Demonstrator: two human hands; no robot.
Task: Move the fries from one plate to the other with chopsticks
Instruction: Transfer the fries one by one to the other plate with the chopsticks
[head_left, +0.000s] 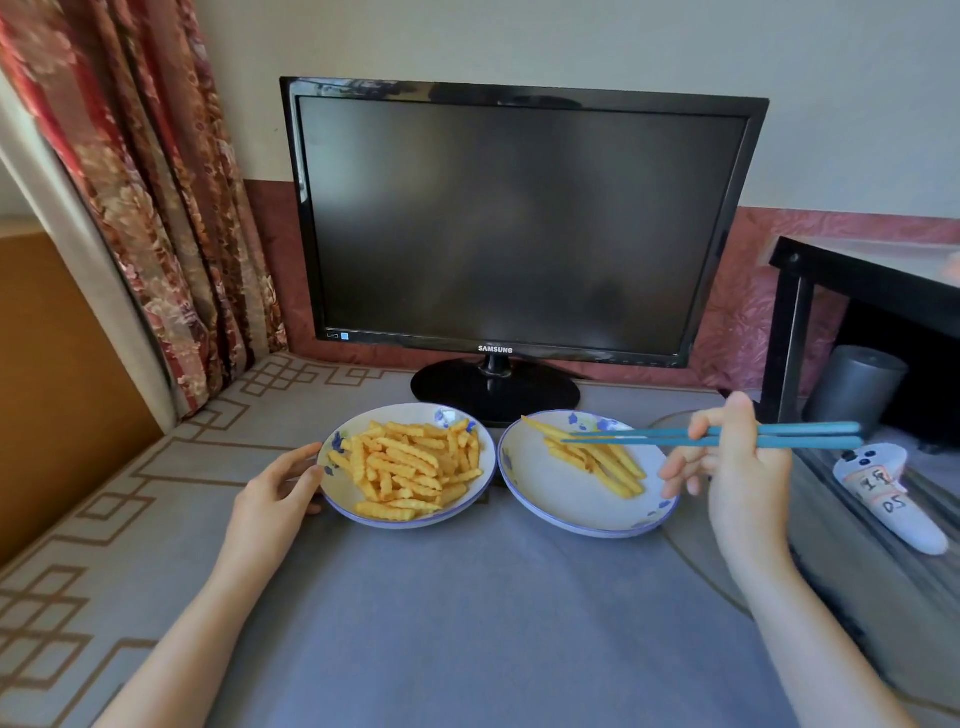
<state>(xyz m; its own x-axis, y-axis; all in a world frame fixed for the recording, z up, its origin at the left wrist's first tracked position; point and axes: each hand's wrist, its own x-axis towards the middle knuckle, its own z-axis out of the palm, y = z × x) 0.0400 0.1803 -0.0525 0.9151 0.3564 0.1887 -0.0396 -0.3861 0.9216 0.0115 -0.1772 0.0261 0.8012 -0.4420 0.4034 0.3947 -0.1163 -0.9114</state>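
Observation:
Two white plates with blue flowers stand side by side on the grey cloth. The left plate (343, 493) carries a big heap of crinkle fries (410, 467). The right plate (545, 493) holds several fries (597, 457) near its far side. My right hand (737, 467) holds a pair of blue chopsticks (727, 436) that point left, with their tips above the right plate's fries. No fry is between the tips. My left hand (275, 493) holds the left plate by its left rim, fingers curved round the edge.
A black monitor (514, 223) stands just behind the plates, its round base (493, 389) close to their far rims. A patterned curtain (156, 182) hangs at the left. To the right are a black shelf (857, 291), a grey cylinder (857, 384) and a white controller (883, 493).

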